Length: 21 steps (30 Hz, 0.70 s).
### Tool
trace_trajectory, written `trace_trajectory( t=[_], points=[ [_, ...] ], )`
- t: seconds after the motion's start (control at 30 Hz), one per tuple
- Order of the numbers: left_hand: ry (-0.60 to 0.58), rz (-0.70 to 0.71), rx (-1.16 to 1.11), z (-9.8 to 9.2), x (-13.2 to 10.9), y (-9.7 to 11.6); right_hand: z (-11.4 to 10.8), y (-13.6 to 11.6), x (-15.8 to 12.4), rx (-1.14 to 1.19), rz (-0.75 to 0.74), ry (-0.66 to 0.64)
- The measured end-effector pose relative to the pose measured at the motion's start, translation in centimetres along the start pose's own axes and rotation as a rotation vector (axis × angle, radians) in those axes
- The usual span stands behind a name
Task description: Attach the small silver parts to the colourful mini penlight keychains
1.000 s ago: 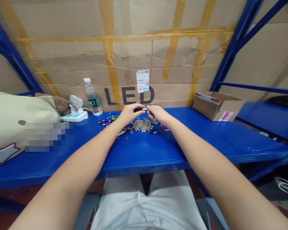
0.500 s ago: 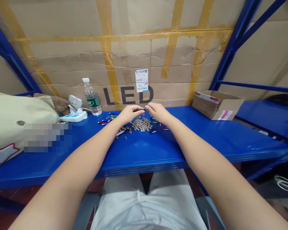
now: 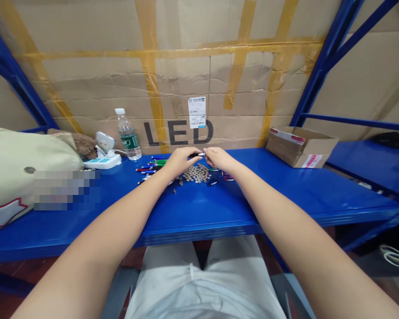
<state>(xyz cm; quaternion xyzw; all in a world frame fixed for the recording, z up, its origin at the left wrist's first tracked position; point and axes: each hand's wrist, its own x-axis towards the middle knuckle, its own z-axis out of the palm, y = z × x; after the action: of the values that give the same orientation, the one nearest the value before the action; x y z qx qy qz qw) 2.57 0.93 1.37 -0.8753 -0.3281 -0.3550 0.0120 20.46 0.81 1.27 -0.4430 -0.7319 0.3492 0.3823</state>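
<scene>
My left hand [image 3: 181, 161] is closed round a slim black pen-like stick with a silver end [image 3: 196, 155], held just above the table. The fingers of my right hand [image 3: 219, 159] pinch at the silver end; whether a separate small part is between them is hidden. Below the hands lies a pile of small round silver discs [image 3: 197, 173]. Left of it are several blue, red, green and black pen-like sticks [image 3: 149, 168], partly behind my left hand. Carabiner clips [image 3: 226, 176] in several colours lie by my right wrist. Small metal pieces [image 3: 174, 191] are scattered near my left wrist.
On the blue table [image 3: 199, 212] stand a water bottle [image 3: 129, 139], a white power strip [image 3: 103, 162] with a plugged-in device, and a pale bag [image 3: 26, 155] at left. An open cardboard box [image 3: 299, 146] sits at right. A big carton [image 3: 113, 84] forms the back.
More of the black stick and its silver end now shows between my hands. My left hand has turned a little and my right has shifted slightly right.
</scene>
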Motion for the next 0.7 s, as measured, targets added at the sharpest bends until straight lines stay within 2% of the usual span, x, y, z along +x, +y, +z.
trace_trajectory(
  t=[0.17, 0.3, 0.4, 0.5, 0.6, 0.7],
  points=[
    [0.018, 0.07, 0.106, 0.0, 0.0, 0.3, 0.5, -0.5, -0.5, 0.272, 0.146, -0.015],
    [-0.022, 0.189, 0.332, -0.7, -0.1, 0.6, 0.5, -0.8, -0.7, 0.445, 0.318, -0.166],
    [-0.057, 0.259, 0.399, -1.0, -0.1, 0.6, 0.7, -1.1, -0.8, 0.464, 0.384, -0.212],
    [-0.074, 0.255, 0.405, -0.7, 0.0, 0.5, 1.0, -1.3, -1.0, 0.353, 0.367, -0.137],
    [-0.047, 0.164, 0.324, 0.0, 0.1, 0.5, 1.1, -1.1, -0.8, 0.07, 0.246, 0.022],
    [-0.032, 0.052, 0.144, 0.4, 0.1, 0.7, 0.8, -0.6, -0.3, -0.196, 0.092, 0.158]
  ],
)
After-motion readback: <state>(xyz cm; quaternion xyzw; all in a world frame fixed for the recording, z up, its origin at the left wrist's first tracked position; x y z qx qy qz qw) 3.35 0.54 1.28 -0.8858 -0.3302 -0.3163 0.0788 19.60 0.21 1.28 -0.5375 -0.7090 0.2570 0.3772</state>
